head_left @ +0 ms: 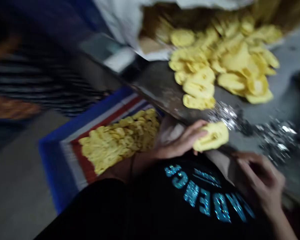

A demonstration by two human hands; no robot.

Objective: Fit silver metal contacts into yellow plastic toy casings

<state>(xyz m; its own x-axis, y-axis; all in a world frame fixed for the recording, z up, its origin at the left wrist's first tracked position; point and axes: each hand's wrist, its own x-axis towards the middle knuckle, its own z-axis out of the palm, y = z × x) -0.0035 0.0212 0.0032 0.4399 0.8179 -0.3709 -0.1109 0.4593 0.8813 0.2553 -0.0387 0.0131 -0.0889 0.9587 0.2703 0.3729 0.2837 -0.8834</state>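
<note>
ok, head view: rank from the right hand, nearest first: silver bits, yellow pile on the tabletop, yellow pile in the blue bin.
From the right hand:
1. Silver bits: just beyond it, on the tabletop.
2. Tabletop yellow pile: farther forward.
3. Binned yellow pile: off left, past the left hand.

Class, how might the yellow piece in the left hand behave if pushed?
The yellow piece looks light: the left hand holds it by one end. It is probably fairly stiff, showing no obvious sag. Its flattish shape suggests sliding over rolling.
</note>
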